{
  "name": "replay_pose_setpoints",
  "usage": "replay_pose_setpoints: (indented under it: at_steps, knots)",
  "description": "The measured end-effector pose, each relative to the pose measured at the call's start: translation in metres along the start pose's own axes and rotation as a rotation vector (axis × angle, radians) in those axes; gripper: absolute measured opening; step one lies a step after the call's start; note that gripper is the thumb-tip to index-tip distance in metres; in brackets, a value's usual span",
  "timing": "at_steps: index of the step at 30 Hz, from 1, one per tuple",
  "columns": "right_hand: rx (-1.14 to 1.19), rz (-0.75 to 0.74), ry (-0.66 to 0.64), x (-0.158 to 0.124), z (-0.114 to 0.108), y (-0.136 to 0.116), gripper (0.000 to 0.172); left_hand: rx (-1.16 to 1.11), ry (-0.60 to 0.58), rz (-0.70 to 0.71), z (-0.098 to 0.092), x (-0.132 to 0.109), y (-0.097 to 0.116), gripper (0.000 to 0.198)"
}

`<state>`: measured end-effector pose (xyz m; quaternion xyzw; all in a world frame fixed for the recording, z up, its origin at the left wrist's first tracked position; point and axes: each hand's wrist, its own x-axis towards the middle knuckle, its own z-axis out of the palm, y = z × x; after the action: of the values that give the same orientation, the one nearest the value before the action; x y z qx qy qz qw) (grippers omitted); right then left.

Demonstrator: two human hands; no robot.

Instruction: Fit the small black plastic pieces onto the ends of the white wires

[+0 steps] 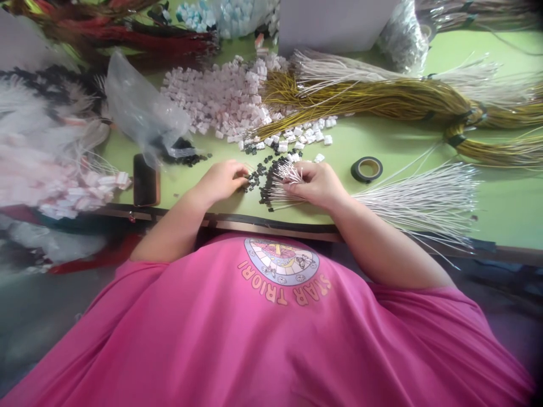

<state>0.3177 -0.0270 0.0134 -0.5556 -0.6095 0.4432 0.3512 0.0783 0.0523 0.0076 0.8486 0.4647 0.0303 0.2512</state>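
Observation:
My right hand (317, 183) is closed around the ends of a bundle of white wires (418, 195), which fans out to the right across the table. Bare silvery tips stick up at its fingers, and small black connectors (268, 189) cluster at the left end of the wires. My left hand (223, 182) is pinched at the left edge of a scatter of loose black connectors (255, 175). What lies between its fingertips, if anything, is too small to make out.
White connectors (220, 99) are heaped behind my hands, beside a clear plastic bag (139, 107). Yellow wires (394, 99) lie bundled at the back right. A roll of black tape (366, 169) sits right of my hand. A phone (145, 180) lies near the table's front edge.

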Motion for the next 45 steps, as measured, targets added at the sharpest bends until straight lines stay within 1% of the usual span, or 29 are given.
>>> replay_pose_setpoints:
  at_steps: [3,5,8,10,12,15,18,20,24,29,36,40,45]
  knots:
    - [0.072,0.029,-0.068,0.000,-0.002,0.002,0.021,0.009,-0.007,0.032,0.008,0.001,-0.002,0.015]
    - [0.120,0.063,-0.099,0.000,-0.003,0.002,0.024,0.016,0.006,0.044,0.011,0.002,-0.005,0.014]
    - [0.153,0.097,-0.123,0.001,-0.003,0.002,0.026,-0.004,0.042,0.051,0.008,0.002,-0.004,0.017]
    - [0.156,0.111,-0.131,0.001,-0.001,0.001,0.026,-0.059,0.081,0.058,0.004,-0.001,0.003,0.020]
    - [0.147,0.121,-0.124,0.001,0.001,-0.001,0.025,-0.153,0.109,0.055,0.002,-0.006,0.014,0.022]
    - [0.123,0.128,-0.107,0.001,0.003,-0.003,0.021,-0.372,0.087,0.024,0.003,-0.013,0.035,0.022]
    - [0.126,0.145,-0.101,0.000,0.003,-0.003,0.018,-0.617,0.043,-0.001,0.013,-0.014,0.051,0.019]
    - [0.137,0.155,-0.102,0.000,0.003,-0.003,0.017,-0.740,0.024,-0.029,0.021,-0.011,0.055,0.020]
    - [0.113,0.141,-0.105,0.001,0.003,-0.003,0.022,-0.892,0.035,-0.092,0.030,-0.006,0.053,0.024]
    - [0.048,0.109,-0.125,0.001,0.003,-0.006,0.029,-0.971,0.049,-0.065,0.033,-0.004,0.049,0.021]
    - [0.019,0.061,-0.187,0.002,0.004,-0.002,0.028,-1.081,0.062,-0.081,0.037,-0.001,0.055,0.027]
    - [0.032,0.061,-0.212,0.002,0.003,0.000,0.030,-1.109,0.064,-0.084,0.037,-0.001,0.056,0.030]
    - [0.023,0.084,-0.226,0.002,0.002,0.001,0.030,-1.082,0.063,-0.094,0.037,0.000,0.055,0.030]
